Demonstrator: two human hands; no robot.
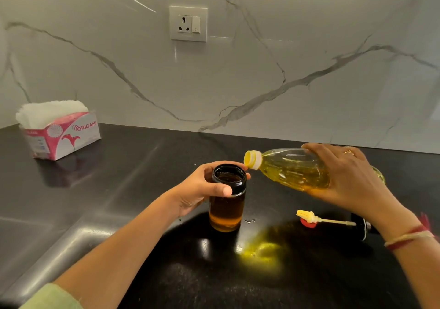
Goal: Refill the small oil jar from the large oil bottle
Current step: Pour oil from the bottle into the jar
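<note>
Head view, looking down on a black counter [119, 177] that runs along a white veined marble wall [309, 82].

The small oil jar [227, 199] stands upright near the middle of the counter. It has dark glass and an open mouth, with amber oil low in it and a paler band at the bottom. The left hand [202, 189] holds it from the left. Its fingers [209, 168] curl round the far side of the black neck, and the thumb presses the near side.

The large oil bottle [292, 168] is tipped almost level, up and to the right of the jar. It is clear plastic holding yellow oil. Its uncapped yellow mouth points left and sits just above the jar's right rim. Whether oil is running out is hard to tell from this angle.

The right hand [350, 177] grips the bottle's body, with fingers [316, 148] wrapped over the top and a ring on one of them. A red and cream thread band [409, 237] circles that wrist.

On the counter, right of the jar and under the bottle, lies a black lid [360, 227]. A pale stem runs from it to a yellow brush head [307, 214], which rests against a small red cap [307, 223]. A few droplets [250, 220] lie just right of the jar's base.

Far left, by the wall, stands a pink and white tissue box [62, 135] stuffed with white tissues. A wall socket [188, 23] sits high on the marble.
</note>
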